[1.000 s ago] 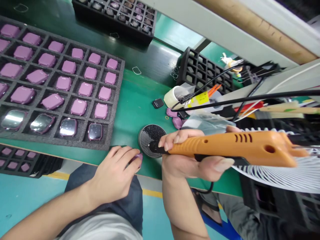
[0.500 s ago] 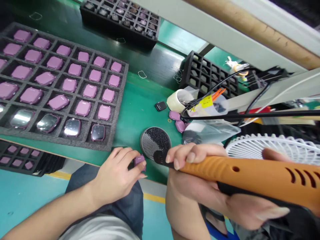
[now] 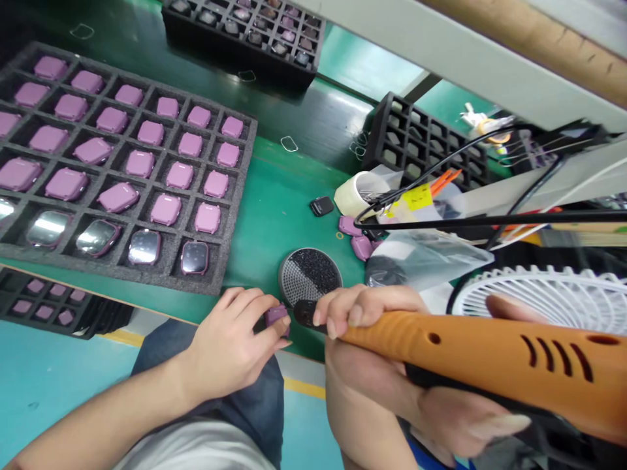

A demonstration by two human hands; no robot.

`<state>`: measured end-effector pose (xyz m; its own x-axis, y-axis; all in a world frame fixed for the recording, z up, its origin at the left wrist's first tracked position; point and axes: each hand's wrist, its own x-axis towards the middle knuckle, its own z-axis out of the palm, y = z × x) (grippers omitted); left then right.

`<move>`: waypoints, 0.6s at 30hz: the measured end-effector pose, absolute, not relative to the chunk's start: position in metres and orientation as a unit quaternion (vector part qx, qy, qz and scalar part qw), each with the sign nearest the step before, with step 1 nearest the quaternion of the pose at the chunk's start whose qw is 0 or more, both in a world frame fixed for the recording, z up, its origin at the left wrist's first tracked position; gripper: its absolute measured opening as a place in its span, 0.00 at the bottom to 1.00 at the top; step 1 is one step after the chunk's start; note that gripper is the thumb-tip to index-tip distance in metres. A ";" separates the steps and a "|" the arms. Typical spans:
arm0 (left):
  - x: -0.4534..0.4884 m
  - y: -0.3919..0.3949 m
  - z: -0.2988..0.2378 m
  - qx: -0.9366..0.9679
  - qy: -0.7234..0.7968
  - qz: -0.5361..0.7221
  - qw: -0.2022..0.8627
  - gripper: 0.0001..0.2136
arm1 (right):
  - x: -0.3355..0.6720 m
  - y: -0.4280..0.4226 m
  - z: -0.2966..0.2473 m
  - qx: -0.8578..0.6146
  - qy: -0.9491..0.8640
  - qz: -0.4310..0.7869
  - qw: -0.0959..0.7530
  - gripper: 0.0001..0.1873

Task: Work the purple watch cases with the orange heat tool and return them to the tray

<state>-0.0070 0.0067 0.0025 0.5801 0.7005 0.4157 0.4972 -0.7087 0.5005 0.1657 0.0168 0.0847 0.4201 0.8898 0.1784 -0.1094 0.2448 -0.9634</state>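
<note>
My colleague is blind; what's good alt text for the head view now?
A person's right hand holds an orange tool, its black end near a purple case in their left hand, at a green bench. On the left, a grey tray holds more purple cases.

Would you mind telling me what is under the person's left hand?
Part of a purple watch case shows, held by the left hand. The rest of it, and anything else beneath the hand, is covered.
</note>
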 end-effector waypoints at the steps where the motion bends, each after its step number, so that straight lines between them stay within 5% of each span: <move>1: -0.007 0.007 0.002 0.873 0.343 0.304 0.167 0.09 | 0.165 0.018 0.084 -0.491 -0.397 0.365 0.684 0.33; 18: -0.004 0.006 0.003 0.865 0.353 0.319 0.160 0.07 | 0.168 0.017 0.082 -0.494 -0.437 0.416 0.626 0.35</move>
<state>-0.0039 0.0064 0.0027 0.5476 0.7122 0.4393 0.5082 -0.7001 0.5015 0.1676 0.0168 0.0824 0.2717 0.9527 0.1360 -0.0901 0.1659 -0.9820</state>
